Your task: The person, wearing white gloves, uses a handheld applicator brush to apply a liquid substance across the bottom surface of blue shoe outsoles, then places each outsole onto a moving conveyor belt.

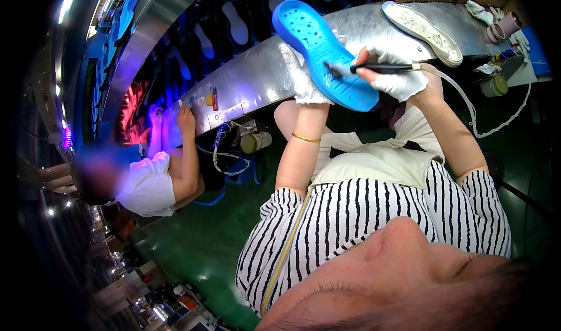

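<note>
A bright blue shoe sole (301,30) is tilted above the metal ledge, its inner face up, with small holes toward the far end. My left hand (307,85), in a white glove, grips it from beneath and along its left edge; most of those fingers are hidden. Closed around a black-handled brush (390,68), my right hand (400,76) wears a white glove with bare fingertips. The brush's dark bristles meet the near half of the sole. From the handle's back end a pale hose (461,94) curves down to the right.
A white sole (423,33) lies on the metal ledge (251,68). Several soles pass behind it on a dark conveyor (213,15). Brown rolls (504,28) and a lidded pot (494,85) are at right. A co-worker (152,182) sits left, near another pot (256,142).
</note>
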`<state>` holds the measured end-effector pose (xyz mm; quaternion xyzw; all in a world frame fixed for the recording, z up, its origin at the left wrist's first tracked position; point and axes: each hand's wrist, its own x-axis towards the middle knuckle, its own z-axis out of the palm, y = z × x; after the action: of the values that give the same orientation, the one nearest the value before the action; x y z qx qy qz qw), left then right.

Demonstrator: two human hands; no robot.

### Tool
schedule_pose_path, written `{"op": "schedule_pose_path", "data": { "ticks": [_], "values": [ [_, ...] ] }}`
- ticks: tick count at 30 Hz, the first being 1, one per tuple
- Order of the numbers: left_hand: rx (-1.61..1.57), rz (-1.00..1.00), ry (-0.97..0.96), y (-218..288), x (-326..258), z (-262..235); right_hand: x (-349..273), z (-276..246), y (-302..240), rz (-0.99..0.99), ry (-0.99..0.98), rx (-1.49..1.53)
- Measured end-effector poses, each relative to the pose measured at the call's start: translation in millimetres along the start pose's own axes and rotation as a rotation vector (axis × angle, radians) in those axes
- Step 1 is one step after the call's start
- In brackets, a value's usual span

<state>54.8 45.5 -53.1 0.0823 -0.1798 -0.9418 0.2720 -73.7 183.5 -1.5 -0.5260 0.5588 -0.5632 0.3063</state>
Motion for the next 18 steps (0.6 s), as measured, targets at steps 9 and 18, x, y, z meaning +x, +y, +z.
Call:
{"op": "schedule_pose_path", "data": {
  "ticks": [9,18],
  "values": [
    [0.135,0.084,-0.025,-21,-3,15,2,1,12,-0.247,0.101,0.019],
    [0.112,0.225,-0.043,-13,17,-8,-4,15,16,0.0,0.127,0.134]
  ]
}}
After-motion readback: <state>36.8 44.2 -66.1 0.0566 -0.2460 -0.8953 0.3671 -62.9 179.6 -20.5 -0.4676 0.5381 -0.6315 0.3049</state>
